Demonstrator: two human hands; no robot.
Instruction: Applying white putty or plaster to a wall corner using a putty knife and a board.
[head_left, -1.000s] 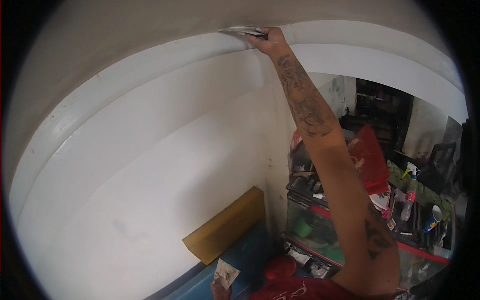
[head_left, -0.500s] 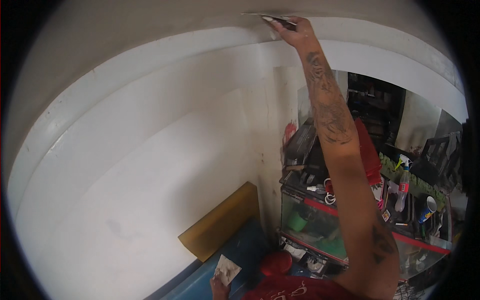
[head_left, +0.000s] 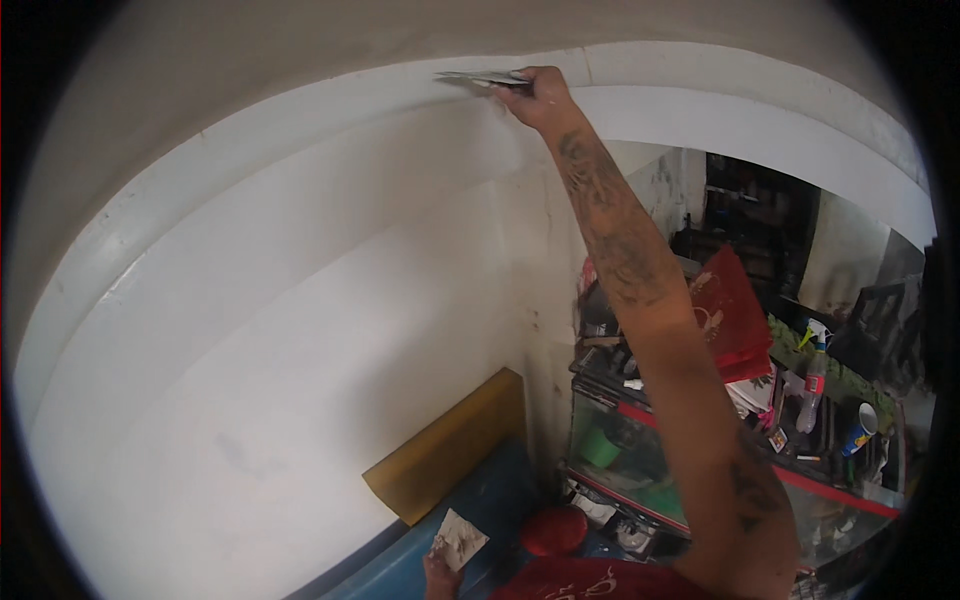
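Observation:
My right arm reaches high up, and my right hand (head_left: 543, 97) grips a flat, thin-bladed putty knife (head_left: 482, 77). Its blade lies nearly flat along the pale trim band (head_left: 370, 88) between wall and ceiling; whether it presses on the surface I cannot tell. Low in the picture, my left hand (head_left: 440, 575) is closed on the edge of a small, squarish, off-white plate (head_left: 463, 541) with greyish paste smeared on it. The white wall (head_left: 250, 340) fills the left side.
A yellow-brown board (head_left: 450, 440) leans by the wall above a blue surface (head_left: 400, 560). Beside it sits a red round object (head_left: 555, 530). At right, a cluttered glass case (head_left: 640, 470) bears a spray bottle (head_left: 813, 385), a paper cup (head_left: 860, 430) and a red bag (head_left: 730, 310).
My right hand and the putty knife have moved left and slightly down, from the ceiling's edge onto the trim band. The left hand still holds the plate low down.

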